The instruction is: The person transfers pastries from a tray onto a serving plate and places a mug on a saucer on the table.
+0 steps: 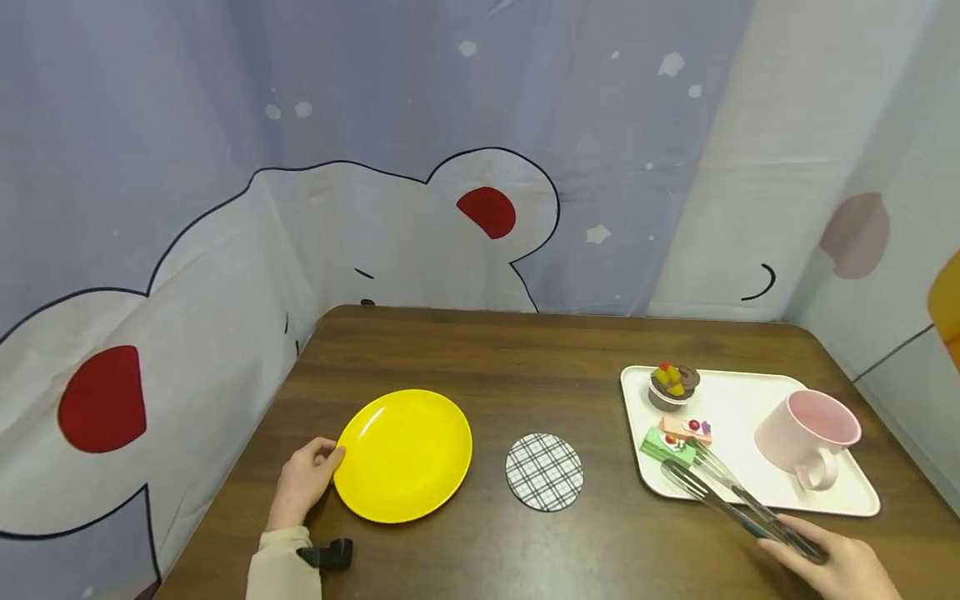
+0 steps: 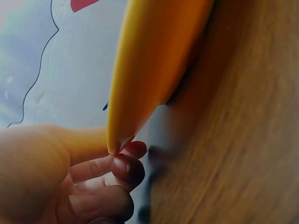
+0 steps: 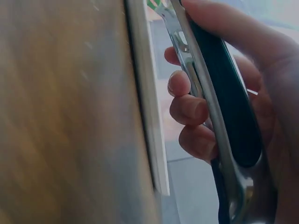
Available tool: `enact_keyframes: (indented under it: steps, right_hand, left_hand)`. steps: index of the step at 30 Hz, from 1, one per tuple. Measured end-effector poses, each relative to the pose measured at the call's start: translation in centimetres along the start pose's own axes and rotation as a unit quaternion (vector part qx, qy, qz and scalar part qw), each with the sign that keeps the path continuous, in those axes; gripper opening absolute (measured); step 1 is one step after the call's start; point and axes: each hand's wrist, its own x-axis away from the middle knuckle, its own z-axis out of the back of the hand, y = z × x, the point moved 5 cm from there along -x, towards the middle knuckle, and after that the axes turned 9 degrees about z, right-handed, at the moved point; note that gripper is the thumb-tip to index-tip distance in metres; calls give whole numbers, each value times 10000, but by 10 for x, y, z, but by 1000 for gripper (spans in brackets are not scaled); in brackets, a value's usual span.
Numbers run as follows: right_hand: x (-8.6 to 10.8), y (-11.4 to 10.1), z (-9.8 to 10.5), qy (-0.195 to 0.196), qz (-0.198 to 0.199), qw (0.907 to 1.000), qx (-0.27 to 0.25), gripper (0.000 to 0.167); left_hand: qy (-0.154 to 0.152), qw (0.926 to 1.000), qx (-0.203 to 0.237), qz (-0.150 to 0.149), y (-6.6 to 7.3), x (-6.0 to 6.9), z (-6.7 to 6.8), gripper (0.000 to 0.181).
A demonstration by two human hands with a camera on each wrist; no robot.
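My left hand (image 1: 303, 482) pinches the left rim of a round yellow plate (image 1: 405, 458). In the left wrist view the thumb is on the upper side of the plate's edge, with curled fingers beneath. My right hand (image 1: 843, 560) grips metal tongs (image 3: 201, 70) with dark handle panels. The tongs' arms are spread, their tips over a green cake slice (image 1: 663, 447) and beside a pink cake slice (image 1: 679, 427). Whether the tips touch the green slice, I cannot tell. Both slices lie on a white tray (image 1: 738, 400).
A chocolate cupcake with fruit (image 1: 670, 392) stands in the tray's far left corner, and a pink mug (image 1: 795, 437) on its right side. A round checked coaster (image 1: 543, 472) lies between plate and tray. Printed curtains (image 1: 600, 167) border the wooden table (image 1: 480, 350).
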Motion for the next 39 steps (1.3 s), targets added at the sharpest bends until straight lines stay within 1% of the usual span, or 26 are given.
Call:
enact_keyframes:
  steps: [3,9,14,18,21,26,33,36,39]
  right_hand:
    - [-4,-3,0,-36,-64,10000,55,54]
    - [-9,-3,0,58,-87,9998,163,51]
    - [-6,0,-4,240,-166,9994,203,50]
    - [-5,-2,-1,458,-241,9982,289,51]
    - [-2,-10,8,841,-296,9954,348,50]
    - [4,-32,20,1581,-151,9866,383,45]
    - [-2,-57,23,1983,218,9798,161,40]
    - [-6,-72,21,2265,451,9729,56,35]
    - [-13,-89,17,2579,755,9632,-4,31]
  left_hand:
    - [-18,10000,50,-20,1,1,0,43]
    - [-49,9999,78,-61,-1,-1,0,43]
    - [-61,9999,63,-147,0,-1,2,43]
    - [-97,9998,119,-137,0,0,2,43]
    - [-69,9998,156,-118,-1,0,1,42]
    - [-13,9998,157,-105,-2,1,0,39]
    - [-13,10000,79,-31,-3,0,0,38]
    - [-26,10000,64,20,-3,-1,-1,40]
    - [4,9999,94,60,-4,-1,-1,39]
